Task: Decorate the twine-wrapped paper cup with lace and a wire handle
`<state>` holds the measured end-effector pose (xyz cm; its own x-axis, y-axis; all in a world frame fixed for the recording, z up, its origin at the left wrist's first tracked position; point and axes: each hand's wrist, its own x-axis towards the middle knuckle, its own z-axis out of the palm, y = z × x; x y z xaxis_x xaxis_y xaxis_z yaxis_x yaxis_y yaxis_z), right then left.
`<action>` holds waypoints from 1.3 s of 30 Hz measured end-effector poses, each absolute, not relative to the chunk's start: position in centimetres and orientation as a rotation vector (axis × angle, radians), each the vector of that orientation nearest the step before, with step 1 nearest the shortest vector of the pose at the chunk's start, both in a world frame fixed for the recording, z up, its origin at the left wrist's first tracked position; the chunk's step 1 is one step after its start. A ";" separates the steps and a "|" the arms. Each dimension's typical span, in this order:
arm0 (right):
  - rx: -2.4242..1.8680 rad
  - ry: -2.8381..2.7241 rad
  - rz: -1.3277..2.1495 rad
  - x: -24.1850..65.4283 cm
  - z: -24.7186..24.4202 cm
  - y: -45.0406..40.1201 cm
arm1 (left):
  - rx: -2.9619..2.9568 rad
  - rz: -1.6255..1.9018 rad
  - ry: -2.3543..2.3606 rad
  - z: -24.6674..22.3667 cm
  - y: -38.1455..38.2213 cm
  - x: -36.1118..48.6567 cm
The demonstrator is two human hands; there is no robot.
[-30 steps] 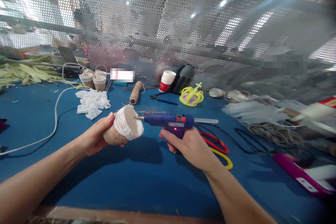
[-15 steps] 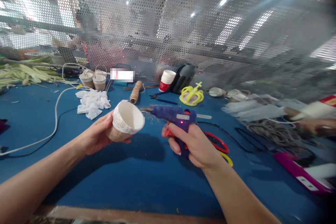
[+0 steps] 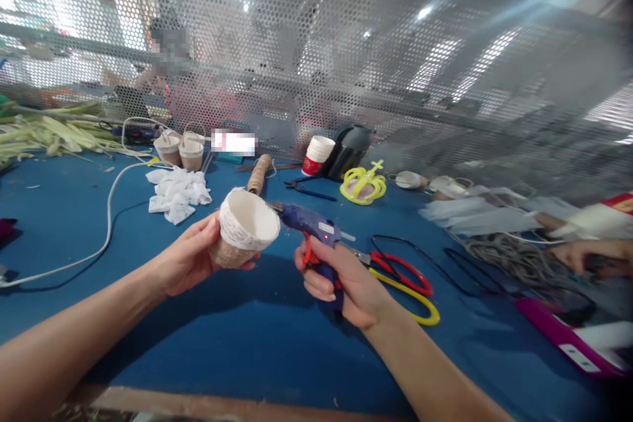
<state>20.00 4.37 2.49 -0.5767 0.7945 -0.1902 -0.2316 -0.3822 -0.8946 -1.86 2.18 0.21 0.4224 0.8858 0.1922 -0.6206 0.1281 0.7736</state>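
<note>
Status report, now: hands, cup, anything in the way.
Left hand gripping cup, mouth up, tilted toward camera. Right hand holding glue gun, nozzle by cup's rim, contact unclear. Scissors close by right wrist, possibly in the way.

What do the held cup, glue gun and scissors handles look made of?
Cup: tan wrap probably jute twine, by its coarse fibrous texture; white band lace-like, by its raised pattern; inside matte white, possibly paper.
Glue gun: blue, probably hard plastic, by its moulded shape.
Scissors handles: red and yellow, likely plastic, by their even colour.
</note>
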 end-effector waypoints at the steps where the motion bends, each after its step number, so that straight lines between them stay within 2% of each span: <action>1: -0.839 -1.173 1.988 20.0 2.5 4.3 | 0.918 1.132 0.348 0.1 2.2 -1.9; 5: -0.950 -1.314 1.811 19.8 2.7 4.1 | 0.912 1.149 0.352 0.0 2.4 -2.0; 15: -1.265 -1.927 1.075 20.9 4.0 3.9 | 0.980 1.183 0.545 0.1 2.6 -2.1; 32: -1.389 -2.064 0.949 22.0 4.5 4.2 | 0.979 1.103 0.482 -0.3 2.8 -2.3; 39: -1.308 -2.007 0.990 22.2 4.9 4.3 | 1.004 1.029 0.434 -0.1 2.6 -2.2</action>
